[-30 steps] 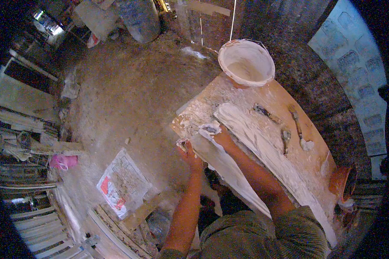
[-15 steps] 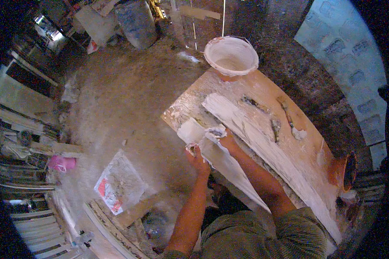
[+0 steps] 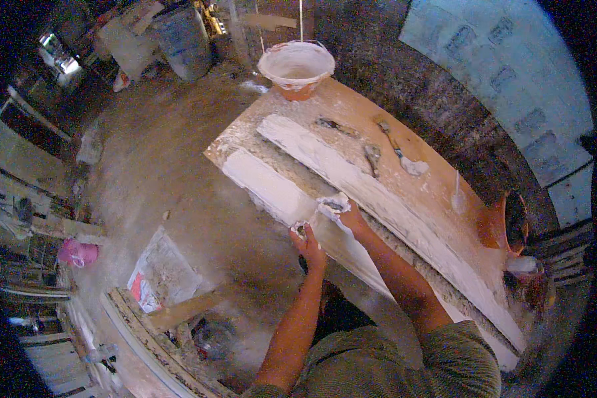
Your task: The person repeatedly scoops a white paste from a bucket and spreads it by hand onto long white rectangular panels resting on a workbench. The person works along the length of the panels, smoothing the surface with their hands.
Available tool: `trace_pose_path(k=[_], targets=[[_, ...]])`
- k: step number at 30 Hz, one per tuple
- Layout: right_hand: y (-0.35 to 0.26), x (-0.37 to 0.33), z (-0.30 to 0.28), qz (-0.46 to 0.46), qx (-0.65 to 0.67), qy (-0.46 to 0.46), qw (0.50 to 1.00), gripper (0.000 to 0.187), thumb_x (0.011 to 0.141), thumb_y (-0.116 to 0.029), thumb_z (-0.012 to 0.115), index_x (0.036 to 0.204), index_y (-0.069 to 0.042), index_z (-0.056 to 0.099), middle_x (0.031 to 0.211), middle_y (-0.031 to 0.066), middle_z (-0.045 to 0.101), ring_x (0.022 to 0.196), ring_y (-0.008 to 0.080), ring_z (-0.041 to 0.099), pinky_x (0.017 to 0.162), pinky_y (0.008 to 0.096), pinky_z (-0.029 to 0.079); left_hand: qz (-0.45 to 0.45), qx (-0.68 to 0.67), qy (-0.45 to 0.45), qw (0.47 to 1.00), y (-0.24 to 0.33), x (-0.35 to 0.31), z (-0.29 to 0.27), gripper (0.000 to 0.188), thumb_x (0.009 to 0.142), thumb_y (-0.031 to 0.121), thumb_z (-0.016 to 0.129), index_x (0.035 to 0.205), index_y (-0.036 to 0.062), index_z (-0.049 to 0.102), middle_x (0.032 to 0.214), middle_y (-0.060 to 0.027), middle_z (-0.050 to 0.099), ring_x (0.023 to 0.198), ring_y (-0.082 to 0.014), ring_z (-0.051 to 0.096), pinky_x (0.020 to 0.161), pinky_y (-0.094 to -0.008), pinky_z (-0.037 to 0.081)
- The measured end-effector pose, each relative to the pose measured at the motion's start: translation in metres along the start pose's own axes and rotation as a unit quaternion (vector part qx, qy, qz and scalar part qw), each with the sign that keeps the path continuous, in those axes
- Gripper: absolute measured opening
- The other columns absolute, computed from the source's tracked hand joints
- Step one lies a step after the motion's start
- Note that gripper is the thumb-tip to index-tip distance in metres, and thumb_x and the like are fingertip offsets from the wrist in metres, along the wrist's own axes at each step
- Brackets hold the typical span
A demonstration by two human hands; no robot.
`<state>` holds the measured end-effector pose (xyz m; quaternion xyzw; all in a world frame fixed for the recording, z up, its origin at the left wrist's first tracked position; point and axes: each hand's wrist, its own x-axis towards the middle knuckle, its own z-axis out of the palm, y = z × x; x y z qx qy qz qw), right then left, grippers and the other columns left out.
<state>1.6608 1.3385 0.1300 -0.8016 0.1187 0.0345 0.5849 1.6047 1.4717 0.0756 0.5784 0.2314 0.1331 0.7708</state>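
My left hand (image 3: 312, 253) pinches the left edge of a white flexible sheet (image 3: 358, 257), its fingertips coated in white paste. My right hand (image 3: 353, 217) grips the opposite edge, where the sheet is bunched up and crusted. From my hands the sheet sags back toward my body. Just beyond them a pale, smooth white strip (image 3: 265, 186) lies along the left edge of the orange-brown table (image 3: 431, 182). Beside it, past a dark gap, runs a long, rough white plaster-like strip (image 3: 341, 171).
A white-crusted orange bucket (image 3: 297, 85) stands at the table's far end. Paste-smeared tools, including a long-handled one (image 3: 398, 147), lie right of the strips. Another orange bucket (image 3: 491, 225) is tipped sideways at right. A plastic sack (image 3: 166, 268) lies on the floor at left.
More of the smooth white strip shows beyond my hands, which have moved back along the table toward my body with the sheet. The view has shifted to the right.
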Motion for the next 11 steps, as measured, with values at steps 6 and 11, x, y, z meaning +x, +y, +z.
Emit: trace_pose_path(k=[6, 11], targets=[[0.009, -0.085, -0.075, -0.050, 0.011, -0.013, 0.999, 0.036, 0.091, -0.033, 0.078, 0.114, -0.005, 0.075, 0.102, 0.0054, 0.077, 0.089, 0.0153, 0.069, 0.081, 0.0320, 0.055, -0.087, -0.099, -0.059, 0.990, 0.003, -0.105, 0.014, 0.037, 0.105, 0.025, 0.057, 0.131, 0.0007, 0.047, 0.124, -0.0136, 0.054, 0.114, -0.0264, 0.052, 0.104, -0.0404, 0.042], [0.057, -0.127, -0.121, 0.029, 0.055, -0.051, 0.997, 0.039, 0.089, -0.032, 0.080, 0.120, -0.010, 0.073, 0.111, 0.0109, 0.075, 0.099, 0.0176, 0.069, 0.088, 0.0333, 0.055, -0.043, 0.115, -0.018, 0.992, 0.015, -0.188, 0.026, 0.038, 0.105, 0.028, 0.057, 0.133, 0.0049, 0.046, 0.124, -0.0127, 0.054, 0.116, -0.0247, 0.051, 0.106, -0.0405, 0.041]])
